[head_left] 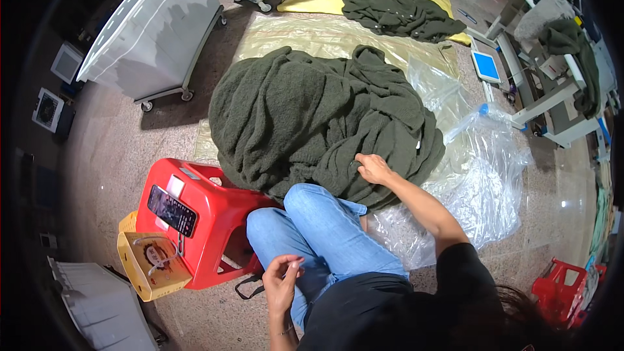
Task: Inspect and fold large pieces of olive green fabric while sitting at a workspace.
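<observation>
Two-handed work is steadier: bring your loosely curled left hand point(281, 284) to the dark-green fleecy fabric heap point(318, 114) your right hand point(375, 169) touches, its pinch unclear.

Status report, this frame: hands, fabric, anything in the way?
Right hand on the near dark green fabric heap; left hand clear of it. Heap bunched in folds. Nothing visible blocking the right hand.

Speckled floor point(114, 172), red plastic stool point(211, 224) at left, white wheeled bins point(156, 36) beyond, pale-framed furniture point(546, 102) at right
</observation>
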Demonstrator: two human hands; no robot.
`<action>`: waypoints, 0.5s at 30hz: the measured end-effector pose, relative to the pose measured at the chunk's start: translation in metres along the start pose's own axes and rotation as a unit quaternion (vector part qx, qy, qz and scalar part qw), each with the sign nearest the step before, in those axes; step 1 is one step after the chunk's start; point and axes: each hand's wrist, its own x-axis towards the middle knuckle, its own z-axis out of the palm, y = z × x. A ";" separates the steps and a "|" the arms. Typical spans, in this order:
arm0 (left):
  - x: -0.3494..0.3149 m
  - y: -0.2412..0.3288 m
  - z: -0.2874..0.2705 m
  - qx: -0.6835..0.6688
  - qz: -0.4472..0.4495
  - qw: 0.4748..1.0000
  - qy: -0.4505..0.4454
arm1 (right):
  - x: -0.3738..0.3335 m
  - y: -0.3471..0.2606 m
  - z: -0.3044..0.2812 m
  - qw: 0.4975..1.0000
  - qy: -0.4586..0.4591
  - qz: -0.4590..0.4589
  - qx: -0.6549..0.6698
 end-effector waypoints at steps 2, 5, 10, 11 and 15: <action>0.017 -0.014 0.003 0.015 0.015 0.999 -0.050 | -0.012 -0.022 -0.035 0.995 0.030 0.000 0.095; 0.048 -0.038 0.029 0.000 0.038 0.993 -0.109 | -0.033 -0.083 -0.111 0.986 0.012 0.024 0.165; 0.096 -0.026 0.122 0.222 0.272 0.936 -0.019 | -0.078 -0.141 -0.183 0.978 0.062 -0.133 0.146; 0.099 -0.018 0.132 0.260 0.317 0.912 0.003 | -0.084 -0.152 -0.193 0.978 0.060 -0.138 0.145; 0.136 -0.052 0.130 0.278 0.342 0.896 -0.046 | -0.095 -0.167 -0.226 0.946 0.237 -0.146 0.164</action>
